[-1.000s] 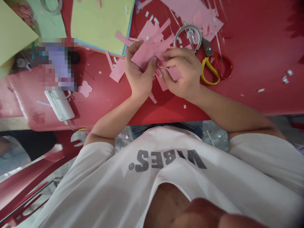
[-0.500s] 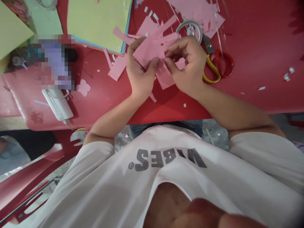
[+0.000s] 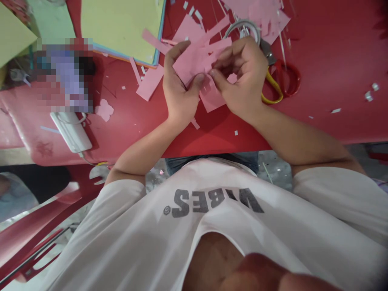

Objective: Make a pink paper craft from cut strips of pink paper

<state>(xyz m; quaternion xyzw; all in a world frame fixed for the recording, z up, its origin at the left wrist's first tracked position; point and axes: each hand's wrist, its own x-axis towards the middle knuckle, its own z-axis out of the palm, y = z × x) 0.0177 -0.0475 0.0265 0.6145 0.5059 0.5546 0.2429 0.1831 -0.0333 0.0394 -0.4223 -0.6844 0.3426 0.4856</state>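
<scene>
My left hand (image 3: pixel 177 87) pinches a bunch of pink paper strips (image 3: pixel 197 56) between thumb and fingers, above the red table (image 3: pixel 333 60). My right hand (image 3: pixel 244 74) is curled beside it, its thumb and fingers pinching the ends of the same pink strips. More pink paper pieces (image 3: pixel 150 87) lie flat on the table under and around both hands. Just right of my right hand lie scissors (image 3: pixel 277 87) with a yellow and a red handle, partly hidden by that hand.
A roll of tape (image 3: pixel 242 28) sits behind my right hand. Green and yellow paper sheets (image 3: pixel 121 24) lie at the back left. A white charger (image 3: pixel 71 131) rests near the table's left front edge. Small paper scraps (image 3: pixel 371 93) dot the table. Pink offcuts (image 3: pixel 263 12) pile at the back.
My right hand has lifted and shifted slightly back and right, now curled over the strips' ends. The left hand keeps its hold on the strips. The view has drifted a little.
</scene>
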